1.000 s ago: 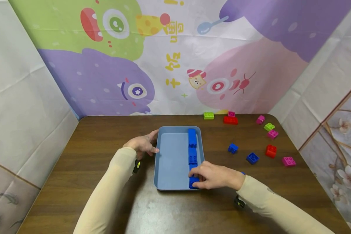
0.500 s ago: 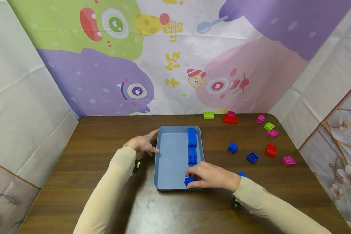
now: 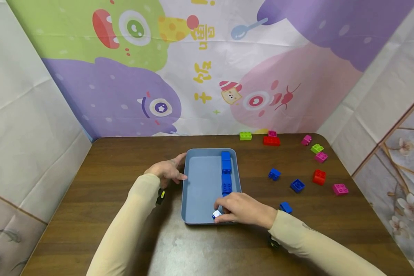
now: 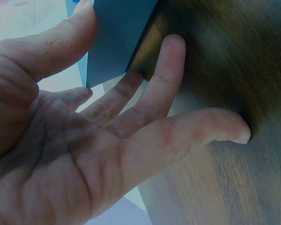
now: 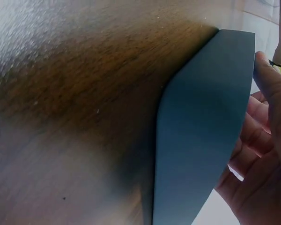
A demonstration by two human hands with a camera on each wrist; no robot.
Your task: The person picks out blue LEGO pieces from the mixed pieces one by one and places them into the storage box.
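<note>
A shallow grey-blue tray [image 3: 201,188] sits on the table, with a column of blue bricks [image 3: 226,180] along its right side. At the tray's near end my right hand [image 3: 246,209] pinches a small blue toy brick [image 3: 216,215] between thumb and fingers; its top shines white. In the right wrist view the tray wall [image 5: 201,117] hides that brick from the right hand [image 5: 267,154]. My left hand [image 3: 166,170] rests against the tray's left side. The left wrist view has its fingers spread and the thumb at the tray wall [image 4: 114,37].
Right of the tray lie loose blue bricks [image 3: 297,185], a red brick [image 3: 319,177] and a pink brick [image 3: 340,189]. Along the back edge are a green brick [image 3: 245,136] and a long red brick [image 3: 271,141]. A patterned cloth [image 3: 207,69] stands behind the table.
My right hand has shifted left, drawing the blue brick out of the column toward the tray's middle. A blue brick near the right wrist has come into view. The left hand stays put.
</note>
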